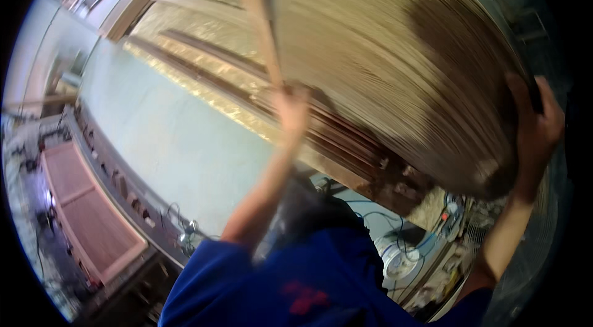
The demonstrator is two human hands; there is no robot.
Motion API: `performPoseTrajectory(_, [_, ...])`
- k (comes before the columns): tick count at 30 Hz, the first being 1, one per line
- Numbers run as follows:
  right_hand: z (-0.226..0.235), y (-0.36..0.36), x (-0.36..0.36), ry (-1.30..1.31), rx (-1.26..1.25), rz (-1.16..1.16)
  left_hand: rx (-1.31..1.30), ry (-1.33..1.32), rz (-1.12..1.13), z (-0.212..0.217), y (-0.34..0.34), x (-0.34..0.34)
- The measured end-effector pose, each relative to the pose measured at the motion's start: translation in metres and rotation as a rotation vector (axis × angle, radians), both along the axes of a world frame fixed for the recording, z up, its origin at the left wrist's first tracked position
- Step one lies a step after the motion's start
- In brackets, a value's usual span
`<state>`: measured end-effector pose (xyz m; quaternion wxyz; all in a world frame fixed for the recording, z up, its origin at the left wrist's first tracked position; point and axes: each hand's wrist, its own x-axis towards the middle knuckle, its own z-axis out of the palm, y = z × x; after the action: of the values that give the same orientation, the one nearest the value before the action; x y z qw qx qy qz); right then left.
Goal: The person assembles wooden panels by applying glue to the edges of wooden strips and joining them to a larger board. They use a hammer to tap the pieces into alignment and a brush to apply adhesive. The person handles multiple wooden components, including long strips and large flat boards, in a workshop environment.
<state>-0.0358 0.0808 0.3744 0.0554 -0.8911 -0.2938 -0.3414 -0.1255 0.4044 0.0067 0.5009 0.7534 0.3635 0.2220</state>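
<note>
A large wooden panel [370, 36] with streaky grain fills the upper middle and right of the frame, blurred in places. The person's right hand [536, 126], at the right edge of the frame, is clamped on the panel's edge. The left hand [291, 107], near the middle, is blurred and meets the lower end of a pale wooden strip [258, 5] that runs up the panel's left side; I cannot tell whether its fingers close on the strip or on the panel's edge.

The panel hides much of the worktop [180, 18], whose yellowish, rough surface shows at the upper left of the panel. Long brown strips [216, 54] lie across it, running down toward the right and close to the panel's lower side, so they crowd the space by the left hand. A dark shadow falls on the panel at upper right.

Thick pale boards [131, 8] sit at the upper left. Below them the greenish-grey floor [179, 135] spreads to the middle. At lower left a reddish framed board [102, 228] with two fields lies tilted in view, with a thin cable [173, 208] looping to its right. At lower right, near the blue shirt [259, 290], stand a white tub [398, 260] and blue hose [426, 242] among clutter too small to tell.
</note>
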Motion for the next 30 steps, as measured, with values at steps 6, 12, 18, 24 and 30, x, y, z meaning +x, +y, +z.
performPoseTrajectory(6, [0.002,0.078,-0.005,-0.043,0.006,0.375,0.014,-0.807,-0.086,0.138,0.199,0.010])
performPoseTrajectory(12, [-0.027,0.093,0.002,-0.171,-0.082,0.335,-0.017,-0.734,-0.044,0.167,0.187,0.012])
performPoseTrajectory(18, [-0.047,0.096,0.003,-0.156,0.015,0.379,-0.052,-0.687,-0.083,0.163,0.193,0.018])
performPoseTrajectory(24, [-0.051,0.099,0.007,-0.170,0.007,0.372,-0.033,-0.685,-0.083,0.153,0.211,0.023])
performPoseTrajectory(30, [-0.053,0.096,0.016,-0.162,-0.037,0.359,-0.038,-0.743,-0.061,0.163,0.181,0.025])
